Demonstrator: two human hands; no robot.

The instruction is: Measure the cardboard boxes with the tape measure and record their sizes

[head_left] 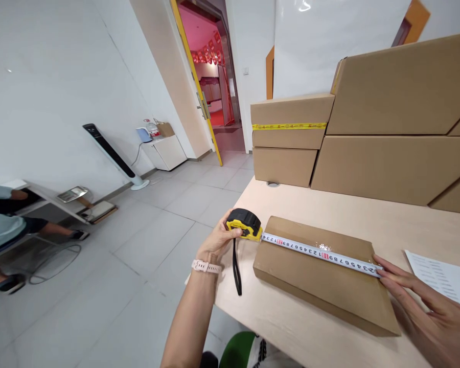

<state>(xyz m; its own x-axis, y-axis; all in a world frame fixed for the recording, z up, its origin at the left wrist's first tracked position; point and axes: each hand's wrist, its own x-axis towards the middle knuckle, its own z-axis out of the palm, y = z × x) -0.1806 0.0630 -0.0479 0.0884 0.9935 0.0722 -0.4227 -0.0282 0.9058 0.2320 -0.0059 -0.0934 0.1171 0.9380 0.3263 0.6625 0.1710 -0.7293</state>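
Observation:
A flat brown cardboard box (322,286) lies on the light wooden table (371,214). My left hand (219,237) is closed around a yellow and black tape measure (244,224) just beyond the box's left end, its black wrist strap hanging down. The white blade (314,250) with black and red numbers runs out across the box's top to the right edge. There my right hand (425,301) pinches the blade's end between thumb and fingers.
Large cardboard boxes (375,163) are stacked at the table's back, one with yellow tape. A printed paper sheet (440,276) lies at the right. Beyond are an open door (197,87), a tower fan (111,153), a small cabinet (166,153) and a seated person (3,230).

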